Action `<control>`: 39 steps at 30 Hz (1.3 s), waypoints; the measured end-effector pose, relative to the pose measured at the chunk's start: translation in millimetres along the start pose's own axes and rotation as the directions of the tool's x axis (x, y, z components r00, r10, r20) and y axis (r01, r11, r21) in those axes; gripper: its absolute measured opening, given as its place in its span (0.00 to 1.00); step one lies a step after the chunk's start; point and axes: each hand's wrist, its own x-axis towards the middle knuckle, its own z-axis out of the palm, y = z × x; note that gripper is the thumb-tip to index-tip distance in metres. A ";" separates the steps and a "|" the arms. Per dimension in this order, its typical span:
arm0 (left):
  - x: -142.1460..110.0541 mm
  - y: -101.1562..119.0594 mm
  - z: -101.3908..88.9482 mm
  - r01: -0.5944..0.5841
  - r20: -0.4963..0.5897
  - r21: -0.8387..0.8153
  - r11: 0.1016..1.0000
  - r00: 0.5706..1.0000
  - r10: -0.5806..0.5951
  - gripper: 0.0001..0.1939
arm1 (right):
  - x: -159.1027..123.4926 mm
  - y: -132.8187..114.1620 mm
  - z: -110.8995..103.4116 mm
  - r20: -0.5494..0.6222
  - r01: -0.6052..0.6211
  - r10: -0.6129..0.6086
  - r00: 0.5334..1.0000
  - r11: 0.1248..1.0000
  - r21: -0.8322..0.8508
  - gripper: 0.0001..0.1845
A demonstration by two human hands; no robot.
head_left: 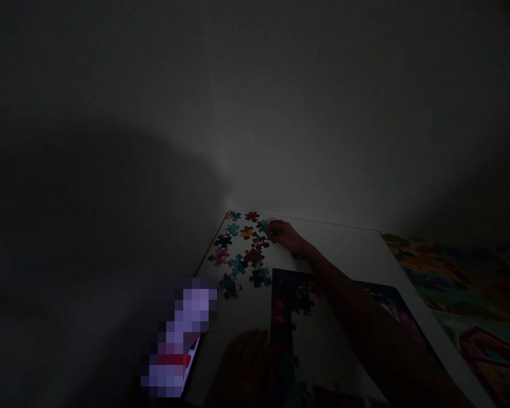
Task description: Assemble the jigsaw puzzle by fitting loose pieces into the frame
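Observation:
Several loose jigsaw pieces (242,243) in mixed colours lie spread over the far corner of a white board (344,249). My right hand (283,235) reaches in from the lower right, with its fingers bunched at a dark jigsaw piece (272,231). The dim light hides whether that piece is held. My left hand (242,362) is a dark shape near the bottom edge with its fingers apart, close to a dark puzzle tray (289,300). A few pieces sit in that tray.
A colourful printed picture sheet or box lid (450,283) lies along the right side of the board. A pixelated, blurred screen (178,340) glows at the lower left. A plain wall (255,113) rises behind the board's far edge. The room is very dim.

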 end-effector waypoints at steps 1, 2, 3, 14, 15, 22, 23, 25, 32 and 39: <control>1.7 1.6 -1.6 0.016 -0.003 -0.009 1.000 1.000 -0.016 0.14 | -0.1 -0.3 -0.2 0.003 -0.001 0.001 1.000 1.000 0.000 0.10; 3.3 3.2 -3.0 0.032 -0.007 -0.019 0.999 0.999 -0.032 0.14 | -0.1 -0.6 -0.4 0.006 -0.004 0.004 1.000 1.000 0.000 0.10; 4.6 4.6 -4.2 0.050 -0.009 -0.030 0.998 0.999 -0.050 0.14 | -0.2 -0.9 -0.6 0.008 -0.007 0.007 1.000 1.000 0.001 0.09; -1.9 8.1 -4.5 0.124 0.070 -0.112 0.986 0.991 -0.116 0.14 | 0.3 -0.4 2.0 0.005 -0.040 0.040 0.999 0.999 -0.016 0.07; -2.0 8.6 -4.5 0.126 0.067 -0.120 0.985 0.991 -0.118 0.14 | 0.4 -0.7 2.0 0.007 -0.041 0.041 0.999 0.999 -0.017 0.07; -1.3 13.2 -6.3 0.194 0.058 -0.170 0.966 0.981 -0.186 0.14 | 1.2 -2.0 -0.8 0.045 -0.069 0.070 0.997 0.997 -0.018 0.07; -1.5 13.2 -6.7 0.195 0.067 -0.173 0.965 0.980 -0.186 0.14 | 1.0 -3.0 -1.5 0.055 -0.070 0.071 0.996 0.997 -0.016 0.08; -1.5 12.8 -7.7 0.203 0.092 -0.174 0.964 0.978 -0.189 0.14 | 0.1 -6.5 -3.0 0.107 -0.040 0.044 0.993 0.998 -0.047 0.14; -1.6 10.7 -7.7 0.183 0.104 -0.153 0.971 0.980 -0.168 0.14 | -0.5 -31.0 -3.7 0.305 0.003 0.102 0.947 0.946 -0.324 0.26; 3.5 12.0 -11.5 0.126 0.047 -0.077 0.989 0.991 -0.123 0.15 | 3.8 -52.6 -4.0 0.154 -0.178 0.243 0.958 0.922 -0.343 0.20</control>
